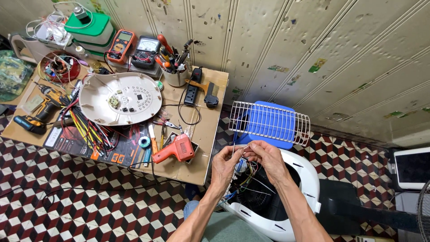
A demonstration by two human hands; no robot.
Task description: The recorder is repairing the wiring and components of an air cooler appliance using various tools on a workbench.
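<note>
Both your hands sit over the white housing [295,188], at 6 o'clock from the blue stool [268,122]. Left hand [225,166] and right hand [268,160] each have their grip pinched on the thin wires [244,150] between them. Risk as I see it: pull too hard and a wire snaps or tears off the small board [242,166] below.

the thin pale wires [244,150] pinched between the left hand [225,166] and right hand [268,159] are too fine to tell apart or count, and the fingertips hide where they join. the round white plastic appliance shell [309,179] runs off the bottom edge. the grey mesh fan guard [423,210] and white-framed dark screen [412,166] are cut by the right edge.
</note>
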